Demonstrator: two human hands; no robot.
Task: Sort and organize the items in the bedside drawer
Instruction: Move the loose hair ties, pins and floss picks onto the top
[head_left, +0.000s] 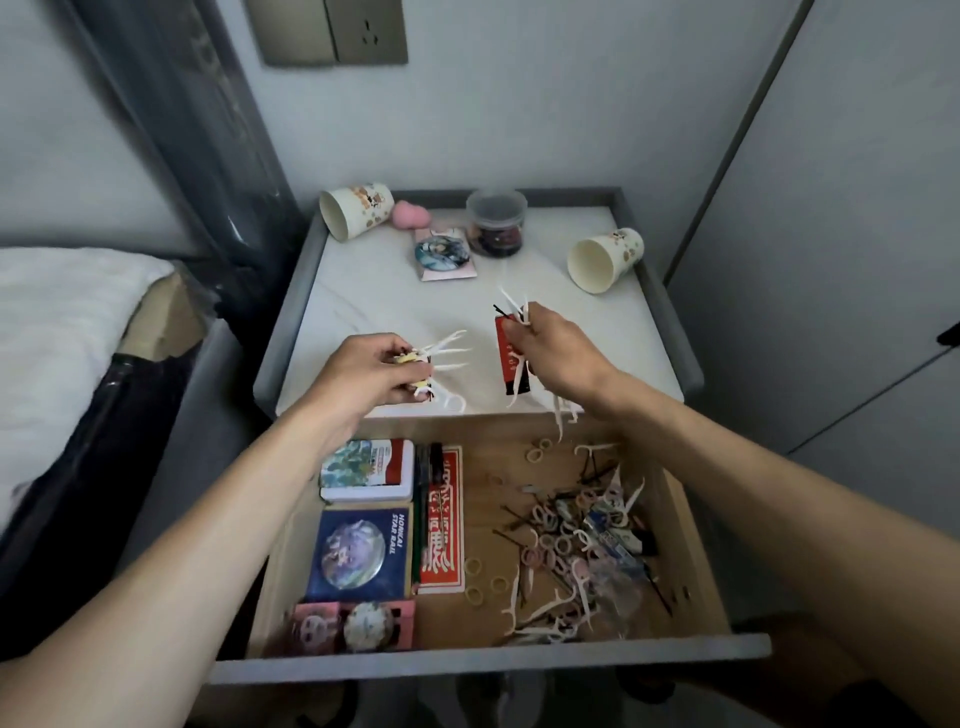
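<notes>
Floss picks (449, 345) fan out of my left hand (371, 371), whose fingers curl round the bunch just beyond the open drawer (488, 660), over the white surface (395, 306). My right hand (553, 345) pinches a few more picks beside it, above a red packet (511, 364). Inside the drawer, boxes (363, 553) sit at its left side and a jumble of hair ties (561, 540), pins and picks at its right.

Soft, even indoor light, faint shadows, strong wide-angle bending at the edges, slight overall blur.
</notes>
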